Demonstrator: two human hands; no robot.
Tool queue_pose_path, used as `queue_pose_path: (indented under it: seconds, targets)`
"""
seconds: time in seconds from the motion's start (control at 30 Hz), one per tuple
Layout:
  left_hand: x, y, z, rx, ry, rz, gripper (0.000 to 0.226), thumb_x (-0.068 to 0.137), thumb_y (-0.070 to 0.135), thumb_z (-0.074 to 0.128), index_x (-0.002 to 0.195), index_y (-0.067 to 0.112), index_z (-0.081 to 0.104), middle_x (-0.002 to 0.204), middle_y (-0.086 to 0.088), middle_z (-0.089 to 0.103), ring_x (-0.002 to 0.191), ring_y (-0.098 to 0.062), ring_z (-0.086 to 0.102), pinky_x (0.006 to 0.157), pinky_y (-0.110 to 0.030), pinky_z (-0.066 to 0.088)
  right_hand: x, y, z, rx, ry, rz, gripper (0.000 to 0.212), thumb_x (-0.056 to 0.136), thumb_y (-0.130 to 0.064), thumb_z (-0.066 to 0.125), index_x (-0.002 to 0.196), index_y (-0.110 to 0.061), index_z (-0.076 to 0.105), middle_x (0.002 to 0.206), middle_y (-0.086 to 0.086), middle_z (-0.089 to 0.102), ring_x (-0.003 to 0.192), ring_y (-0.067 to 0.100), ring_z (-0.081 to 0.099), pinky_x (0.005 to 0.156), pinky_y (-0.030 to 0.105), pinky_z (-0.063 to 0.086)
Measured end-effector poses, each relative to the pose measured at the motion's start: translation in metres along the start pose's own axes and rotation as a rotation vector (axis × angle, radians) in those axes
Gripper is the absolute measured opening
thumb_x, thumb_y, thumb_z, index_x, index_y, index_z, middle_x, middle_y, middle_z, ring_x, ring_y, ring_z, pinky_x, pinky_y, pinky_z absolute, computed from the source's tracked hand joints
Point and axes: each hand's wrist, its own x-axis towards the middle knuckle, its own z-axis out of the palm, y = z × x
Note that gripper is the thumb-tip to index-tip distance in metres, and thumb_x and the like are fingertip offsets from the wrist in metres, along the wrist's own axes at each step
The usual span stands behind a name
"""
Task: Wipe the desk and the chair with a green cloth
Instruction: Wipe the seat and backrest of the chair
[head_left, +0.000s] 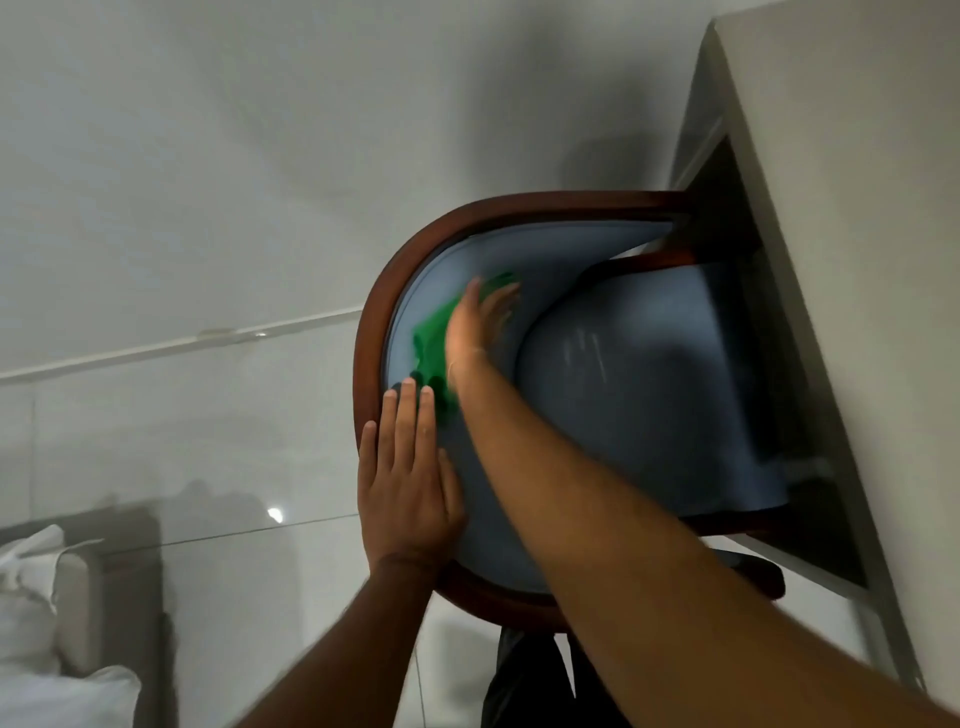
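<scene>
A chair with a curved dark wooden frame and blue padding stands pushed partly under the pale desk at the right. My right hand presses the green cloth flat against the inner blue backrest; the hand is blurred. The cloth shows to the left of and below the palm. My left hand lies flat with fingers together on the top of the backrest rim, holding nothing.
A glossy white tiled floor surrounds the chair. A bed with white pillows sits at the bottom left. My dark trouser leg shows below the chair back.
</scene>
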Motion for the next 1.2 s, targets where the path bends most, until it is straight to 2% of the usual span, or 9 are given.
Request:
queue_pose_path:
  seconds: [0.1,0.17,0.3,0.47,0.63,0.7,0.77,1.0,1.2]
  targets:
    - [0.002,-0.002,0.001,0.005,0.009,0.011,0.072,0.101,0.024,0.038,0.170,0.015,0.021,0.180,-0.005,0.018,0.168,-0.020,0.009,0.137,-0.048,0.012,0.045,-0.020,-0.016,0.043,0.163,0.065,0.075,0.112,-0.045,0.032,0.167,-0.006,-0.002,0.176,0.016,0.003,0.163,0.030,0.012,0.133,0.044,0.007]
    - [0.000,-0.003,0.002,0.012,0.005,0.006,0.074,0.100,0.024,0.039,0.170,0.014,0.020,0.180,-0.005,0.017,0.168,-0.020,0.008,0.137,-0.047,0.011,0.053,-0.006,-0.025,-0.019,0.118,0.049,0.076,0.113,-0.044,0.032,0.166,-0.002,-0.002,0.175,0.017,0.001,0.163,0.028,0.009,0.133,0.039,0.003]
    - [-0.003,-0.006,0.002,0.032,-0.001,0.013,0.075,0.099,0.025,0.039,0.170,0.014,0.020,0.180,-0.006,0.018,0.168,-0.021,0.008,0.137,-0.048,0.012,0.012,0.045,-0.023,-0.173,-0.132,-0.007,0.072,0.114,-0.039,0.031,0.166,-0.005,-0.006,0.176,0.013,-0.008,0.164,0.024,-0.001,0.131,0.033,-0.003]
    - [-0.004,-0.005,0.003,0.050,-0.018,-0.001,0.073,0.100,0.028,0.035,0.170,0.014,0.021,0.180,-0.006,0.018,0.168,-0.021,0.007,0.137,-0.047,0.010,-0.041,0.121,-0.064,-0.437,-0.473,0.033,0.070,0.114,-0.040,0.027,0.166,-0.015,-0.013,0.175,0.003,-0.019,0.163,0.019,-0.013,0.134,0.042,-0.003]
    - [-0.001,-0.005,0.004,0.064,-0.032,-0.006,0.076,0.098,0.028,0.038,0.170,0.016,0.019,0.180,-0.005,0.018,0.168,-0.021,0.007,0.137,-0.045,0.007,-0.040,0.169,-0.167,-0.876,-0.727,0.243,0.070,0.112,-0.052,0.025,0.168,-0.021,0.000,0.177,0.002,0.002,0.163,0.021,0.009,0.134,0.045,0.006]
    - [-0.001,-0.004,0.005,0.062,-0.039,-0.008,0.076,0.097,0.029,0.038,0.170,0.016,0.020,0.180,-0.005,0.020,0.168,-0.021,0.007,0.137,-0.044,0.005,-0.031,0.171,-0.197,-1.065,-0.796,0.330,0.074,0.109,-0.060,0.025,0.169,-0.022,0.001,0.177,0.001,0.002,0.163,0.022,0.009,0.134,0.046,0.006]
    - [0.000,-0.005,0.004,0.058,-0.045,-0.010,0.075,0.098,0.030,0.037,0.170,0.016,0.021,0.180,-0.005,0.020,0.168,-0.022,0.008,0.137,-0.044,0.004,-0.025,0.169,-0.207,-1.185,-0.835,0.333,0.076,0.109,-0.060,0.026,0.168,-0.020,0.001,0.177,0.002,0.000,0.164,0.022,0.006,0.134,0.046,0.004]
    - [-0.002,-0.004,-0.003,0.084,-0.085,-0.018,0.073,0.098,0.029,0.038,0.169,0.017,0.027,0.177,-0.007,0.028,0.167,-0.026,0.016,0.137,-0.047,0.007,-0.035,0.161,-0.207,-1.270,-0.892,0.238,0.069,0.112,-0.048,0.028,0.169,-0.020,0.001,0.177,0.006,0.001,0.163,0.026,0.009,0.133,0.041,0.006]
    - [0.004,0.003,-0.008,0.091,-0.112,0.007,0.069,0.099,0.031,0.038,0.167,0.015,0.034,0.173,-0.011,0.037,0.165,-0.032,0.024,0.135,-0.055,0.014,-0.057,0.143,-0.236,-1.265,-0.946,0.102,0.061,0.112,-0.045,0.028,0.168,-0.026,0.012,0.175,0.010,0.018,0.157,0.033,0.030,0.127,0.037,0.024]
